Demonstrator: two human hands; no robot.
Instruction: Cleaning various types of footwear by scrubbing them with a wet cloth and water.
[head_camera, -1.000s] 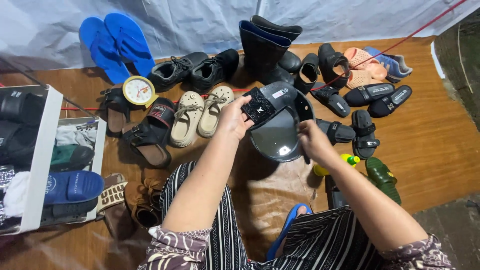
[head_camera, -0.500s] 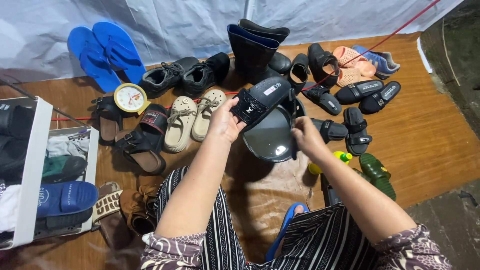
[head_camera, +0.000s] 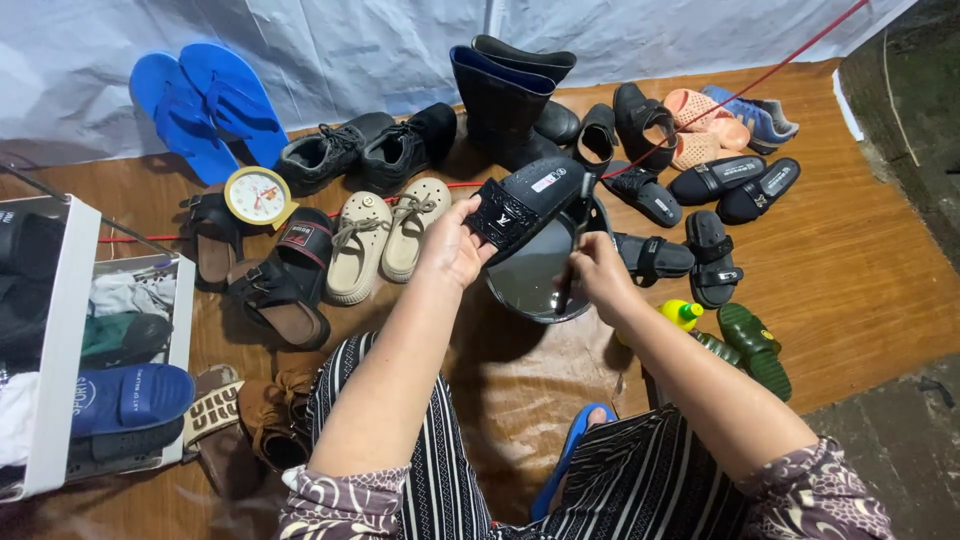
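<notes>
Since the earlier frame the black slide sandal (head_camera: 527, 202) sits a little higher over the dark basin (head_camera: 540, 280). The left hand (head_camera: 455, 245) clasps its strap end; the right hand (head_camera: 598, 272) pinches a thin dark tool (head_camera: 568, 285), its tip indistinct.

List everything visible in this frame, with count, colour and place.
black slide sandal: 1, glossy black, held over the basin
basin: 1, dark, centre of mat
flip-flops: 2, blue, far left
clock: 1, yellow rim, left
cream clogs: 2, left of centre
lace-up shoes: 2, black, rear
rubber boots: 2, dark, rear centre
black sandals: several, right
green sandals: 2, right front
bottle: 1, yellow cap, by right forearm
shelf: 1, white, left edge, holding footwear
left hand: grips the sandal
right hand: holds a thin dark tool; unclear what
</notes>
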